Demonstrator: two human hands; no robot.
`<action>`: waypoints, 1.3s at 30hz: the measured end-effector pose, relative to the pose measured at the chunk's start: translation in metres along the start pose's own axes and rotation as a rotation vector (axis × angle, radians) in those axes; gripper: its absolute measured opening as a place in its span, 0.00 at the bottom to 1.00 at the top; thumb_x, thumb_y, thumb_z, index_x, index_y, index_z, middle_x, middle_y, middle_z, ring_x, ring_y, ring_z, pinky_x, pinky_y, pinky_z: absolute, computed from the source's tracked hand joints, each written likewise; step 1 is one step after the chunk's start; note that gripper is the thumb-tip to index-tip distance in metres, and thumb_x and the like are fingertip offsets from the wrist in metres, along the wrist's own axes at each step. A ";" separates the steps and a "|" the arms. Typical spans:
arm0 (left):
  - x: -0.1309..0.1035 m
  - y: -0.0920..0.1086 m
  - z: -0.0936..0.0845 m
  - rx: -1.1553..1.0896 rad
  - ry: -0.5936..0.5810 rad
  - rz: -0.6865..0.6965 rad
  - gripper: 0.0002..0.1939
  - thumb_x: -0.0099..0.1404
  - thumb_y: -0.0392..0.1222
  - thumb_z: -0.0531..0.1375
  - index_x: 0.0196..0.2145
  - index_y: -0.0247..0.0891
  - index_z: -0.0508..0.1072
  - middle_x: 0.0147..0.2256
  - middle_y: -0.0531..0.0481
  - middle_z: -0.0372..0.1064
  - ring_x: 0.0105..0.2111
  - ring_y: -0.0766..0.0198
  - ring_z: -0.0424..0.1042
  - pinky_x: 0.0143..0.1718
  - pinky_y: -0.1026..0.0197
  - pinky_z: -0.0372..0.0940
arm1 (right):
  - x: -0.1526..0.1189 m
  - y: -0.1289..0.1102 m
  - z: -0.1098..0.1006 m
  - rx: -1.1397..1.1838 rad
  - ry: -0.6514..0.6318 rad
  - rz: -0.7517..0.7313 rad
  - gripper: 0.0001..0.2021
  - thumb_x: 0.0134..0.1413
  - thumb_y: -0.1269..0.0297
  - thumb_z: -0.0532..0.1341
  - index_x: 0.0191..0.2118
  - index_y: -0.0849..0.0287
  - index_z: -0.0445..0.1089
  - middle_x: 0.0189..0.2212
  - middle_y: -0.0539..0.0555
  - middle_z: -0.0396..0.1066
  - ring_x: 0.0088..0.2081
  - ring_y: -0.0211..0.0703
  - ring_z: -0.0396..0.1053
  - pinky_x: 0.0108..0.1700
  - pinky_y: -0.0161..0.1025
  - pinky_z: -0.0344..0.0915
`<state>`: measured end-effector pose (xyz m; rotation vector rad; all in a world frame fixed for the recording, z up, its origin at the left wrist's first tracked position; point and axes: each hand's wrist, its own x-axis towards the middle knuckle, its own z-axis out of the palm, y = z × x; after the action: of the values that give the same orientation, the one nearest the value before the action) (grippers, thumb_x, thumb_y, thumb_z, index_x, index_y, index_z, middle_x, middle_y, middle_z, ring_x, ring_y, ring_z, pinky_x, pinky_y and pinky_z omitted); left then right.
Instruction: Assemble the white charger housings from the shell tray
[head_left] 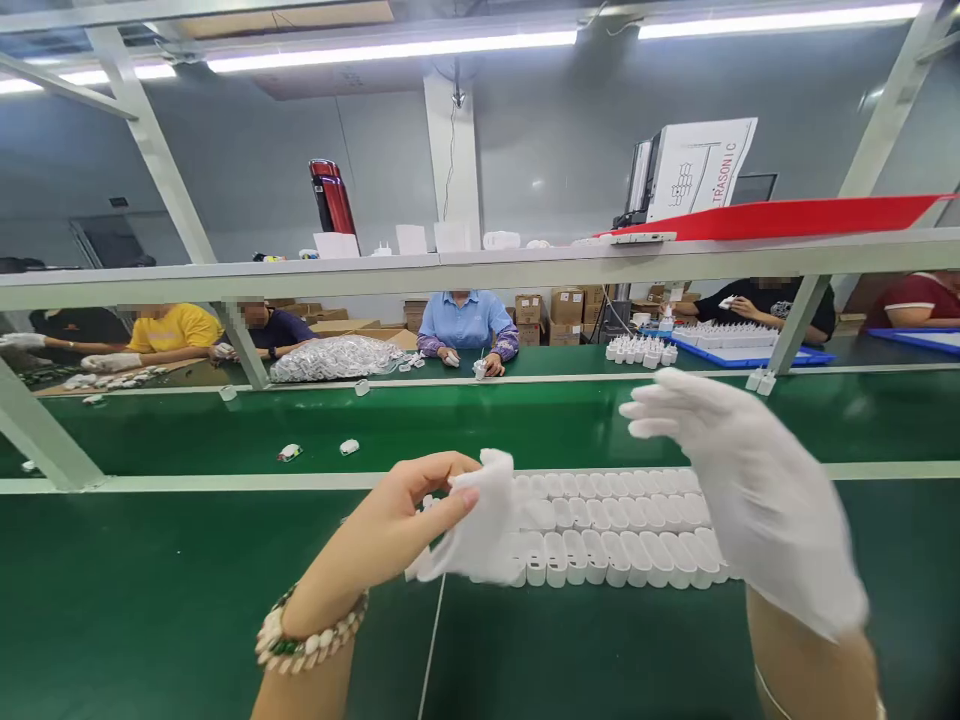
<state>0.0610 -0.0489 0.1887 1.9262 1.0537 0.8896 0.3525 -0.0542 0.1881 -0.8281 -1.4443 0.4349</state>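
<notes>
Bare, with a beaded bracelet (311,640) at the wrist, my left hand (405,520) pinches a limp white glove (484,530) between thumb and fingers. A matching white glove covers my right hand (757,490), which is raised on the right with its fingers stretched out and nothing in them. Behind and between my hands, several rows of small white plastic housings (619,555) stand on the green table (600,650). The hanging glove hides the left end of these rows, and my right hand covers their right end.
Beyond a pale rail runs a green belt (450,425) carrying a few small white parts (349,447). A shelf (375,270) crosses above it on slanted posts. Co-workers sit on the far side, one in a blue shirt (465,322). A bag of parts (334,358) lies there too.
</notes>
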 end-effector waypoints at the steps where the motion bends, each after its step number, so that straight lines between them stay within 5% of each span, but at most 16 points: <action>1: -0.003 0.002 -0.002 0.059 0.024 -0.017 0.14 0.69 0.51 0.57 0.38 0.39 0.77 0.32 0.51 0.71 0.31 0.63 0.67 0.29 0.64 0.60 | -0.004 -0.007 -0.001 0.179 -0.070 -0.034 0.19 0.65 0.45 0.52 0.55 0.41 0.69 0.50 0.51 0.73 0.49 0.52 0.73 0.52 0.53 0.69; 3: -0.008 0.005 -0.004 0.155 0.057 -0.026 0.15 0.69 0.52 0.57 0.37 0.39 0.77 0.29 0.52 0.68 0.28 0.64 0.64 0.27 0.65 0.58 | -0.012 -0.017 0.000 0.390 -0.171 -0.055 0.21 0.64 0.40 0.49 0.58 0.35 0.66 0.52 0.49 0.73 0.48 0.54 0.74 0.50 0.55 0.71; 6: -0.007 0.005 0.003 0.200 0.088 -0.004 0.14 0.68 0.51 0.58 0.30 0.39 0.74 0.28 0.52 0.68 0.29 0.63 0.64 0.29 0.63 0.59 | -0.018 -0.019 0.018 0.124 -0.247 0.022 0.20 0.64 0.44 0.53 0.56 0.43 0.68 0.51 0.53 0.74 0.50 0.53 0.73 0.50 0.50 0.71; 9: 0.001 0.001 0.015 0.187 0.162 0.003 0.17 0.64 0.52 0.61 0.23 0.39 0.68 0.35 0.50 0.68 0.30 0.64 0.64 0.33 0.61 0.62 | -0.022 -0.008 0.047 -0.282 -0.435 0.143 0.10 0.58 0.54 0.60 0.33 0.53 0.73 0.30 0.52 0.75 0.31 0.44 0.72 0.33 0.39 0.69; 12: 0.011 -0.006 0.029 0.208 0.206 -0.040 0.18 0.61 0.54 0.63 0.21 0.39 0.69 0.35 0.51 0.63 0.29 0.65 0.61 0.33 0.60 0.61 | -0.024 0.003 0.068 -0.282 -0.590 0.244 0.16 0.53 0.52 0.64 0.21 0.55 0.67 0.17 0.48 0.67 0.20 0.38 0.62 0.21 0.35 0.59; 17: 0.024 -0.015 0.043 0.055 0.131 -0.080 0.19 0.62 0.53 0.61 0.21 0.38 0.69 0.23 0.54 0.60 0.26 0.64 0.57 0.27 0.61 0.53 | -0.023 0.014 0.075 -0.222 -0.625 0.397 0.17 0.51 0.53 0.64 0.20 0.57 0.64 0.16 0.45 0.63 0.19 0.34 0.57 0.21 0.33 0.53; 21: 0.029 -0.017 0.048 -0.061 0.125 -0.109 0.20 0.62 0.53 0.61 0.19 0.38 0.68 0.20 0.55 0.56 0.24 0.65 0.52 0.26 0.61 0.49 | -0.019 0.018 0.073 -0.262 -0.696 0.438 0.13 0.57 0.63 0.56 0.22 0.58 0.60 0.19 0.44 0.59 0.22 0.34 0.54 0.23 0.33 0.51; 28: 0.026 -0.017 0.049 0.032 0.109 -0.148 0.25 0.67 0.53 0.52 0.16 0.40 0.60 0.15 0.58 0.49 0.18 0.68 0.49 0.21 0.62 0.46 | -0.015 0.029 0.080 -0.358 -0.624 0.341 0.09 0.55 0.67 0.55 0.25 0.58 0.64 0.23 0.47 0.65 0.25 0.37 0.59 0.27 0.34 0.57; 33: 0.029 -0.022 0.049 -0.098 -0.078 -0.156 0.14 0.65 0.40 0.50 0.24 0.39 0.70 0.11 0.61 0.56 0.12 0.70 0.51 0.18 0.66 0.48 | -0.022 0.026 0.080 -0.453 -0.609 0.101 0.11 0.58 0.69 0.51 0.30 0.58 0.68 0.24 0.50 0.70 0.25 0.38 0.64 0.27 0.35 0.61; 37: 0.040 -0.029 0.047 -0.398 0.043 -0.190 0.08 0.64 0.42 0.56 0.30 0.38 0.72 0.10 0.63 0.55 0.08 0.75 0.42 0.12 0.68 0.38 | -0.031 0.028 0.084 -0.544 -0.667 -0.252 0.13 0.56 0.75 0.48 0.27 0.58 0.67 0.27 0.53 0.72 0.28 0.41 0.67 0.31 0.37 0.64; 39: 0.045 -0.032 0.048 -0.588 0.144 -0.141 0.09 0.63 0.43 0.60 0.28 0.37 0.69 0.15 0.59 0.64 0.10 0.76 0.50 0.13 0.69 0.43 | -0.035 0.034 0.086 -0.602 -0.622 -0.426 0.15 0.57 0.76 0.47 0.31 0.59 0.69 0.26 0.54 0.72 0.27 0.41 0.67 0.31 0.38 0.63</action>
<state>0.1083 -0.0102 0.1486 1.3018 0.8695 1.1203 0.2721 -0.0367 0.1328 -0.8517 -2.3347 -0.1021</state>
